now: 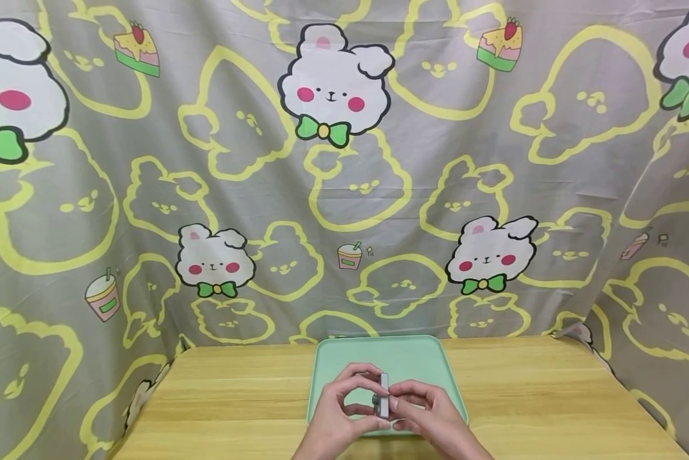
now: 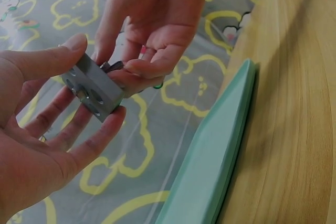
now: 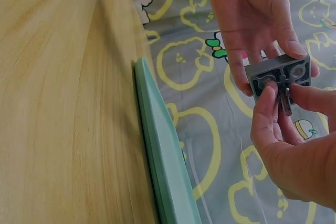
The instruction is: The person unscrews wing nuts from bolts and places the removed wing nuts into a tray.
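A grey rectangular block [image 1: 384,399] with round holes and recesses is held upright between both hands above the tray. My left hand [image 1: 341,406] grips the block by its edges, thumb on one side and fingertips on the other. A threaded metal bolt [image 3: 285,102] sticks out of the recessed face of the block [image 3: 278,72]. At that face, my right hand [image 1: 431,409] has its thumb and forefinger around the bolt's base, with the fingers curled. In the left wrist view, the block's other face [image 2: 93,88] shows round holes and a knob-like centre.
A pale green tray [image 1: 390,351] lies beneath the hands on the wood-grain table [image 1: 241,390]. Grey curtains [image 1: 344,191] with a cartoon rabbit print hang behind the table and at both sides.
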The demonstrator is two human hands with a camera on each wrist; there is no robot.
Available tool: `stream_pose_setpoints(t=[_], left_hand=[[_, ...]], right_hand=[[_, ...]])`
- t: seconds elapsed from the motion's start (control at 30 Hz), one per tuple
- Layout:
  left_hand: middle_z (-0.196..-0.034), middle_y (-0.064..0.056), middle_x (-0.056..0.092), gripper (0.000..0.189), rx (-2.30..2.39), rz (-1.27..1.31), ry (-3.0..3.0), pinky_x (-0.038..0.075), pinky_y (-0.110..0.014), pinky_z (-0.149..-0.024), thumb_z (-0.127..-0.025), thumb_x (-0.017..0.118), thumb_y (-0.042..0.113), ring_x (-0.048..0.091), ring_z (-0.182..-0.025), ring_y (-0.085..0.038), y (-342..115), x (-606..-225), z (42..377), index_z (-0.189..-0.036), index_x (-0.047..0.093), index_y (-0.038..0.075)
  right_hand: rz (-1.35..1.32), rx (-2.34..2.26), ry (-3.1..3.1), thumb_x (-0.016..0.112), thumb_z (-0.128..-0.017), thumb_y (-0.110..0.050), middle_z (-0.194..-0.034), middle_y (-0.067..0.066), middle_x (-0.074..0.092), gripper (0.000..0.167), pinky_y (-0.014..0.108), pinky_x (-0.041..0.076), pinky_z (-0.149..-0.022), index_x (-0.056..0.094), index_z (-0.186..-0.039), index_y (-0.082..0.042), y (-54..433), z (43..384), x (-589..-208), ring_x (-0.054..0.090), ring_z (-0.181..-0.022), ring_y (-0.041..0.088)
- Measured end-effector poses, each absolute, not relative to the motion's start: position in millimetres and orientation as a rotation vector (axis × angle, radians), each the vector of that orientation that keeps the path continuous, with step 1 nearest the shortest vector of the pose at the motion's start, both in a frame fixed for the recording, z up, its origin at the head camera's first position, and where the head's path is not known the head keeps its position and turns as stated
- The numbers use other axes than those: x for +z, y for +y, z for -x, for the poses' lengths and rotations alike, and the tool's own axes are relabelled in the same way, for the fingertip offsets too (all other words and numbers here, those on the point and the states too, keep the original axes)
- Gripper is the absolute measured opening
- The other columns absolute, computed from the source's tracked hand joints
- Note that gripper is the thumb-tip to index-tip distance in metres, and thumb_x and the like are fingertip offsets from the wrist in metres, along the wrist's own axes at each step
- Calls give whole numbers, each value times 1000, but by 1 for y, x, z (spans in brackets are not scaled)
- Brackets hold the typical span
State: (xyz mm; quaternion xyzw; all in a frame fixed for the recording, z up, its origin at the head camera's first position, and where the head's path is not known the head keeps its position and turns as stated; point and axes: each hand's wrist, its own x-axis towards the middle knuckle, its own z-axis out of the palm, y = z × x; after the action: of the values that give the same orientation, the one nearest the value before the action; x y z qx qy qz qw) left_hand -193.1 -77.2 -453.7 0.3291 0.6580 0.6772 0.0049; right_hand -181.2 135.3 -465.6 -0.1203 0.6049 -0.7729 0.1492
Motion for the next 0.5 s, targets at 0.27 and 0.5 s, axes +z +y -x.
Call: stream_pose_setpoints(t=[0.27,0.5], left_hand=[[-132,-22,55,32,2118,-1027,2071,65,-45,-78,-79,86,0,57,-121,-26,-77,-455,194,-108,75,6],[-134,-21,54,33,2106,-919,2071,65,-44,-82,-78,87,0,55,-124,-29,-78,-451,193,-109,75,5]], right_hand=[[352,-2205,1984,67,-98,-8,-107,9,67,24,34,64,-78,64,-116,9,131,181,-466,71,-92,21],[501,-2198,2232,73,-95,-6,-105,13,67,17,31,64,-76,65,-106,5,123,175,-465,72,-92,18]])
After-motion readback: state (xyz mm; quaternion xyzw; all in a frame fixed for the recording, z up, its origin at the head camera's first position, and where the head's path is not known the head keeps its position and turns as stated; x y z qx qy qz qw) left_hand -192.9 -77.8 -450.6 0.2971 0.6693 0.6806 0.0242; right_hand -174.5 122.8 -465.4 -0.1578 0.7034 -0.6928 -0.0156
